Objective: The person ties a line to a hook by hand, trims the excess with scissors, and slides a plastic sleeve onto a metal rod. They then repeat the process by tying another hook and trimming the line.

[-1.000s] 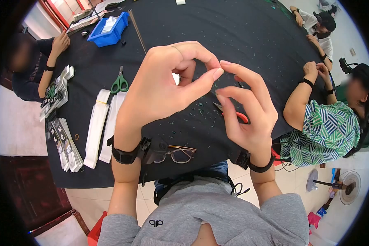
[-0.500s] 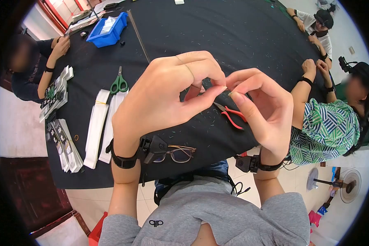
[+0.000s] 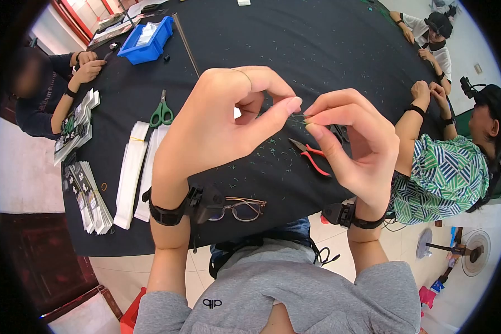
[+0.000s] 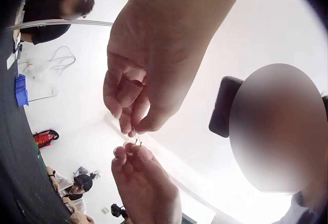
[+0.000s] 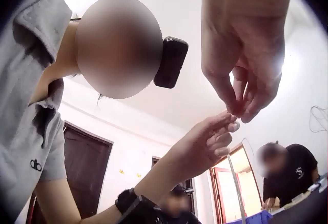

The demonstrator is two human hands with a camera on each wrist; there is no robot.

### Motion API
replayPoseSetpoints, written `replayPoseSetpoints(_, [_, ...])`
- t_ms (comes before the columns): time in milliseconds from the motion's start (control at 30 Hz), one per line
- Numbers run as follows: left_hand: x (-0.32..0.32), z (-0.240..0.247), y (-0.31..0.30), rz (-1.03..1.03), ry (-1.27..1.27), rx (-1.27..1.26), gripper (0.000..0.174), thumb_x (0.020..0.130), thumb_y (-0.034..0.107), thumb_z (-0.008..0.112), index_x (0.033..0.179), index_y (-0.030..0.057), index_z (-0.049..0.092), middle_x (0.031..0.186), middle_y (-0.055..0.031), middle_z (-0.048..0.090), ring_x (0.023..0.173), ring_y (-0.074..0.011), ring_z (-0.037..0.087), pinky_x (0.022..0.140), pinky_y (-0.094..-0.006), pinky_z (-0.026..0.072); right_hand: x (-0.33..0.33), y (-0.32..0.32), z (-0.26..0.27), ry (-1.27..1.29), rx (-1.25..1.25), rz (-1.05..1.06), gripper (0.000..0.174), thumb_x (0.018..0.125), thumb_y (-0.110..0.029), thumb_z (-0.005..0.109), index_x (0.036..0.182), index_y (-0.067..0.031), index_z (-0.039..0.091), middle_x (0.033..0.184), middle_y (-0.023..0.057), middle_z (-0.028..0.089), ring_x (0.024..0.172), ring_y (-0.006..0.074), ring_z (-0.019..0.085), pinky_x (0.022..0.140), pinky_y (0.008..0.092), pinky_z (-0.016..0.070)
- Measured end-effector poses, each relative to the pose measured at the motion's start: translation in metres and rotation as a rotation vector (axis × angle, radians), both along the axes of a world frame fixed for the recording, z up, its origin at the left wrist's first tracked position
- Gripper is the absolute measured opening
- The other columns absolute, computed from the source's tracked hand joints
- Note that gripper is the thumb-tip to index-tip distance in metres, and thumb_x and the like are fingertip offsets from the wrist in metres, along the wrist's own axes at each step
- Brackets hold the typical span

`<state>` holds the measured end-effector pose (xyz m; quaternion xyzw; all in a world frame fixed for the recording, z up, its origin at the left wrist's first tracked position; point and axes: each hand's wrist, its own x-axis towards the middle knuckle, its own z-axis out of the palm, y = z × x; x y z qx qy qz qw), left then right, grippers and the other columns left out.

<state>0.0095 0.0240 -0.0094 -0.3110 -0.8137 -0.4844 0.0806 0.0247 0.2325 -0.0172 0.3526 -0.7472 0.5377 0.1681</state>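
Raised over the black table, my left hand (image 3: 220, 119) pinches a fine thread (image 3: 298, 118) between thumb and index finger. A thin line also crosses the back of this hand near the knuckles. My right hand (image 3: 359, 145) pinches the other end of the thread, its fingertips a short gap from the left ones. Small dark ends of the strand (image 4: 138, 142) stick up at the right fingertips in the left wrist view. Red-handled pliers (image 3: 316, 161) lie on the table below the hands. Dark-handled scissors (image 3: 340, 133) are partly hidden behind the right hand.
Green-handled scissors (image 3: 162, 115), white strip bundles (image 3: 130, 178) and printed packets (image 3: 89, 197) lie to the left. Eyeglasses (image 3: 245, 210) rest near the front edge. A blue bin (image 3: 146, 42) stands at back left. Green clippings dot the black cloth (image 3: 250, 183). Other people sit around.
The right fingers first spread beside the left fingertips, then closed in against them. Now both hands have drawn slightly apart, with the thread showing between them. The pliers came into fuller view.
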Motion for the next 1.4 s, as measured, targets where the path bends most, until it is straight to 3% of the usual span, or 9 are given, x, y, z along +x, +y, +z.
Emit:
replayPoseSetpoints(33, [0.001, -0.001, -0.001, 0.000, -0.134, 0.025, 0.007, 0.087, 0.004, 0.064, 0.086, -0.0016, 0.067, 0.078, -0.0019, 0.065, 0.052, -0.0012, 0.047, 0.045, -0.0180, 0.0320, 0.000, 0.001, 0.001, 0.089, 0.049, -0.043, 0.014, 0.074, 0.008, 0.068, 0.085, 0.0005, 0.064, 0.087, 0.0110, 0.064, 0.078, 0.0196, 0.064, 0.070, 0.0264, 0.0507])
replayPoseSetpoints(167, [0.003, 0.007, -0.003, -0.098, -0.240, 0.026, 0.012, 0.090, 0.008, 0.063, 0.089, -0.0021, 0.068, 0.076, -0.0014, 0.066, 0.054, 0.0011, 0.048, 0.046, -0.0166, 0.0312, -0.002, 0.001, 0.002, 0.334, 0.144, -0.158, 0.017, 0.068, 0.008, 0.072, 0.083, 0.0009, 0.065, 0.085, 0.0123, 0.065, 0.075, 0.0236, 0.066, 0.065, 0.0277, 0.0527])
replayPoseSetpoints(267, [0.003, 0.012, -0.004, -0.121, -0.378, 0.018, 0.012, 0.089, 0.009, 0.064, 0.092, -0.0024, 0.069, 0.073, -0.0027, 0.066, 0.055, 0.0013, 0.051, 0.047, -0.0154, 0.0324, -0.007, 0.002, 0.002, 0.477, 0.162, -0.086, 0.018, 0.066, 0.009, 0.072, 0.081, 0.0030, 0.064, 0.085, 0.0130, 0.065, 0.075, 0.0237, 0.065, 0.064, 0.0285, 0.0531])
replayPoseSetpoints(533, [-0.001, 0.005, -0.004, -0.268, -0.502, 0.147, 0.012, 0.088, 0.007, 0.065, 0.092, -0.0038, 0.068, 0.074, -0.0045, 0.065, 0.062, -0.0052, 0.060, 0.055, -0.0163, 0.0457, -0.012, 0.006, 0.008, 0.522, 0.209, 0.033, 0.020, 0.063, 0.007, 0.073, 0.080, 0.0071, 0.062, 0.082, 0.0145, 0.062, 0.075, 0.0275, 0.065, 0.063, 0.0325, 0.0538])
replayPoseSetpoints(667, [-0.001, 0.007, -0.003, -0.280, -0.498, 0.117, 0.012, 0.088, 0.006, 0.064, 0.092, -0.0046, 0.067, 0.076, -0.0050, 0.065, 0.063, -0.0059, 0.060, 0.056, -0.0167, 0.0459, -0.013, 0.007, 0.007, 0.546, 0.241, 0.034, 0.023, 0.061, 0.006, 0.073, 0.080, 0.0073, 0.062, 0.083, 0.0142, 0.061, 0.075, 0.0283, 0.064, 0.065, 0.0330, 0.0539])
replayPoseSetpoints(800, [0.000, 0.002, 0.000, -0.265, -0.414, 0.192, 0.011, 0.088, 0.005, 0.064, 0.092, -0.0040, 0.068, 0.071, -0.0032, 0.065, 0.059, -0.0038, 0.058, 0.050, -0.0153, 0.0403, -0.012, 0.009, 0.009, 0.500, 0.233, 0.023, 0.024, 0.060, 0.006, 0.073, 0.081, 0.0059, 0.063, 0.085, 0.0152, 0.062, 0.079, 0.0285, 0.064, 0.067, 0.0322, 0.0536])
replayPoseSetpoints(967, [0.004, 0.006, 0.004, -0.115, -0.238, 0.157, 0.009, 0.088, 0.004, 0.064, 0.091, -0.0031, 0.069, 0.066, -0.0021, 0.064, 0.056, -0.0005, 0.055, 0.045, -0.0139, 0.0308, -0.005, 0.003, 0.011, 0.412, 0.133, -0.264, 0.029, 0.064, 0.004, 0.076, 0.090, 0.0003, 0.065, 0.099, 0.0145, 0.065, 0.087, 0.0249, 0.064, 0.072, 0.0305, 0.0525])
replayPoseSetpoints(1133, [0.005, 0.000, 0.012, -0.001, 0.068, 0.217, 0.007, 0.084, 0.000, 0.065, 0.088, 0.0000, 0.071, 0.067, -0.0009, 0.065, 0.051, 0.0011, 0.052, 0.042, -0.0146, 0.0241, -0.007, -0.005, -0.006, 0.365, -0.007, -0.255, 0.029, 0.068, 0.001, 0.078, 0.093, -0.0012, 0.063, 0.097, 0.0133, 0.064, 0.086, 0.0228, 0.063, 0.073, 0.0286, 0.0507])
replayPoseSetpoints(1400, [0.004, -0.002, 0.013, 0.014, 0.174, 0.170, 0.013, 0.080, -0.003, 0.065, 0.088, 0.0035, 0.072, 0.066, -0.0005, 0.064, 0.044, 0.0024, 0.043, 0.039, -0.0166, 0.0203, -0.009, -0.013, -0.007, 0.277, -0.135, -0.260, 0.025, 0.071, 0.001, 0.076, 0.091, -0.0007, 0.062, 0.095, 0.0131, 0.064, 0.082, 0.0211, 0.063, 0.073, 0.0288, 0.0504])
